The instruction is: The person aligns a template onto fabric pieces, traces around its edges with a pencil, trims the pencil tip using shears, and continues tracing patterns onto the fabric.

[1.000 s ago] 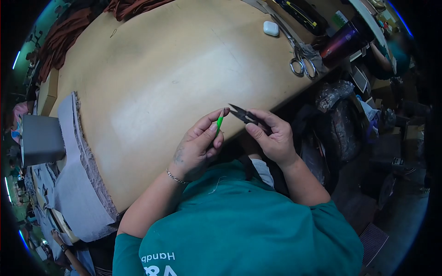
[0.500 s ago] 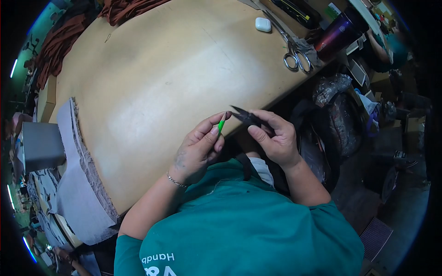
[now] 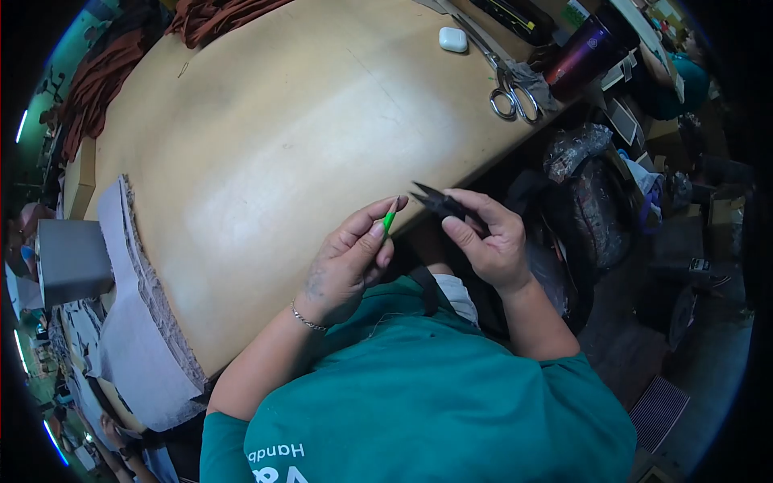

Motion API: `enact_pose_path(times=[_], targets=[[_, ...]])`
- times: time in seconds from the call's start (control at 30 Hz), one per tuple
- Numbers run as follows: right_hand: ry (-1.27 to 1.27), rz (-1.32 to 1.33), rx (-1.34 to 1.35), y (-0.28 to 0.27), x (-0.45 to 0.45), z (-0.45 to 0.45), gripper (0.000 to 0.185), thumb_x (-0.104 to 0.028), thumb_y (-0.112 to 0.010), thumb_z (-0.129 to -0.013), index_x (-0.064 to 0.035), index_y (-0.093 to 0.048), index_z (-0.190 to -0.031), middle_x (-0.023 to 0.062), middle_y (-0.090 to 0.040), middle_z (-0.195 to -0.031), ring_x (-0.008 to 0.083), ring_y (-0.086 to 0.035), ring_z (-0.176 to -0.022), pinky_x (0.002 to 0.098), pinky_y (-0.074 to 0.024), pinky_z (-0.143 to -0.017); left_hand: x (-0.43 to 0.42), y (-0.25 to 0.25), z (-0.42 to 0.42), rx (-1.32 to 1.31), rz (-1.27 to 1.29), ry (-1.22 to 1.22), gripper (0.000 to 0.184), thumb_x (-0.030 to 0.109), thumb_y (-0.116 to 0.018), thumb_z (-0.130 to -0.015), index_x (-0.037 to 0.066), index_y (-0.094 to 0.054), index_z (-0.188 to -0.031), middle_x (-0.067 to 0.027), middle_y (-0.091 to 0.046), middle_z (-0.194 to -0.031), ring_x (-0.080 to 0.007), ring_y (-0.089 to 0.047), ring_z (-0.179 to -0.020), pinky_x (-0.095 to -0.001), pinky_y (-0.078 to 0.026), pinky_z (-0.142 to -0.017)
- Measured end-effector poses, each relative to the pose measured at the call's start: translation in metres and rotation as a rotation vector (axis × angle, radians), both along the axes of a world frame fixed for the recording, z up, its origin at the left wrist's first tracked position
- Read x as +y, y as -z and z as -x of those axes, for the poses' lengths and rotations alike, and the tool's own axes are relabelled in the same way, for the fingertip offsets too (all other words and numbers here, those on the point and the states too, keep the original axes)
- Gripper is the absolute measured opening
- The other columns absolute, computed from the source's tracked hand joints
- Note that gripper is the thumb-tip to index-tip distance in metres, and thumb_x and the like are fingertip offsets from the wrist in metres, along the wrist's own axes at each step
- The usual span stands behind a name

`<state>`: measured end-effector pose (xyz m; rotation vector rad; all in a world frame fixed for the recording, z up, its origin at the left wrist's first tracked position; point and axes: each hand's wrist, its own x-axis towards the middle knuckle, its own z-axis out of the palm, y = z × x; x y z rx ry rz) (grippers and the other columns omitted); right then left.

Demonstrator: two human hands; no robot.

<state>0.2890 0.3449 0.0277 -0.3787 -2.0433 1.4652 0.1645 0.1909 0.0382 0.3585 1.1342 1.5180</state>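
Over the near edge of the table, my left hand (image 3: 352, 251) pinches a short green pencil (image 3: 390, 220), its bare sharpened end pointing up beside my index fingertip. Close by on the right, my right hand (image 3: 497, 241) is closed around black thread snips (image 3: 437, 201). Their two pointed blades are slightly parted and aim up and left, a small gap away from the pencil tip. My fingers cover most of the snips' handles and the lower part of the pencil.
On the tan table (image 3: 266, 153) lie large scissors (image 3: 515, 97), a white earbud case (image 3: 453, 39) and a purple tumbler (image 3: 588, 56). Grey fabric (image 3: 149, 346) is stacked at the left edge beside a grey metal box (image 3: 74, 262). Rust-brown cloth (image 3: 213, 18) lies at the back.
My right hand and the snips have shifted slightly right, away from the pencil tip. My left hand keeps its hold on the pencil almost unmoved.
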Motion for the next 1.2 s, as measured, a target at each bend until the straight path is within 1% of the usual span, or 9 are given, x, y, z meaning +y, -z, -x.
enact_pose_path(times=[0.2, 0.3, 0.4, 0.43, 0.57, 0.67, 0.83, 0.87, 1.2], targets=[[0.000, -0.034, 0.061, 0.008, -0.004, 0.004, 0.025, -0.007, -0.065, -0.073, 0.0009, -0.059, -0.097, 0.0059, -0.058, -0.072, 0.0042, -0.045, -0.053, 0.0181, -0.0370, -0.046, 0.002, 0.005, -0.004, -0.034, 0.018, -0.039, 0.034, 0.018, -0.038, -0.092, 0.011, -0.041, -0.124, 0.0031, -0.044, -0.065, -0.0024, -0.033, -0.051, -0.0147, -0.029, -0.045], [0.145, -0.166, -0.099, 0.008, 0.001, 0.001, 0.024, -0.008, -0.064, -0.074, 0.0012, -0.059, -0.096, 0.0042, -0.057, -0.069, 0.0042, -0.044, -0.051, 0.0187, -0.0364, -0.045, 0.003, 0.006, -0.008, 0.031, -0.048, 0.035, 0.034, 0.018, -0.038, -0.092, 0.010, -0.041, -0.124, 0.0030, -0.044, -0.065, -0.0024, -0.033, -0.051, -0.0147, -0.029, -0.045], [0.250, -0.029, -0.071, 0.018, 0.016, -0.002, 0.023, -0.007, -0.064, -0.074, 0.0018, -0.059, -0.095, 0.0019, -0.056, -0.068, 0.0035, -0.042, -0.052, 0.0184, -0.0349, -0.045, 0.006, 0.006, -0.006, 0.021, -0.065, 0.060, 0.034, 0.018, -0.038, -0.092, 0.009, -0.041, -0.124, 0.0029, -0.044, -0.065, -0.0024, -0.033, -0.051, -0.0147, -0.028, -0.045], [0.199, 0.067, 0.056, 0.012, 0.010, -0.001, 0.024, -0.006, -0.064, -0.074, 0.0015, -0.059, -0.096, 0.0018, -0.057, -0.071, 0.0027, -0.041, -0.053, 0.0178, -0.0342, -0.045, 0.006, 0.006, -0.006, -0.004, -0.053, 0.048, 0.034, 0.018, -0.038, -0.092, 0.009, -0.041, -0.124, 0.0028, -0.044, -0.065, -0.0024, -0.033, -0.051, -0.0146, -0.028, -0.044], [0.062, -0.113, 0.000, -0.001, 0.001, -0.012, 0.030, -0.005, -0.067, -0.071, 0.0004, -0.059, -0.099, 0.0061, -0.060, -0.076, 0.0038, -0.045, -0.053, 0.0171, -0.0377, -0.047, 0.010, 0.007, -0.005, -0.039, -0.013, 0.033, 0.033, 0.018, -0.037, -0.092, 0.009, -0.041, -0.124, 0.0028, -0.044, -0.065, -0.0023, -0.033, -0.051, -0.0147, -0.028, -0.044], [0.046, -0.018, 0.000, -0.001, -0.005, -0.011, 0.030, -0.005, -0.067, -0.071, -0.0004, -0.059, -0.099, 0.0064, -0.060, -0.075, 0.0044, -0.045, -0.052, 0.0178, -0.0376, -0.046, 0.011, 0.007, -0.008, -0.055, -0.002, 0.021, 0.033, 0.018, -0.037, -0.092, 0.009, -0.041, -0.124, 0.0027, -0.044, -0.065, -0.0023, -0.033, -0.051, -0.0147, -0.028, -0.044], [0.232, -0.135, -0.055, 0.018, 0.009, -0.008, 0.025, -0.006, -0.065, -0.073, 0.0009, -0.059, -0.096, 0.0043, -0.057, -0.069, 0.0037, -0.040, -0.048, 0.0179, -0.0333, -0.043, 0.011, 0.003, -0.012, 0.021, -0.042, 0.086, 0.033, 0.018, -0.038, -0.091, 0.009, -0.041, -0.123, 0.0027, -0.045, -0.066, -0.0022, -0.034, -0.051, -0.0148, -0.029, -0.045], [0.228, -0.027, -0.022, 0.021, 0.013, -0.009, 0.026, -0.006, -0.065, -0.073, 0.0005, -0.059, -0.097, 0.0025, -0.055, -0.069, 0.0031, -0.037, -0.049, 0.0177, -0.0323, -0.043, 0.012, 0.001, -0.012, 0.034, -0.047, 0.098, 0.033, 0.017, -0.039, -0.091, 0.009, -0.042, -0.123, 0.0027, -0.045, -0.066, -0.0022, -0.034, -0.051, -0.0148, -0.029, -0.045], [0.066, -0.107, 0.013, 0.002, 0.000, -0.013, 0.028, -0.005, -0.067, -0.071, 0.0005, -0.059, -0.097, 0.0055, -0.059, -0.073, 0.0034, -0.043, -0.051, 0.0175, -0.0364, -0.045, 0.016, -0.003, -0.011, -0.003, 0.021, 0.018, 0.033, 0.017, -0.043, -0.090, 0.008, -0.042, -0.122, 0.0028, -0.047, -0.068, -0.0021, -0.038, -0.056, -0.0148, -0.031, -0.047]])
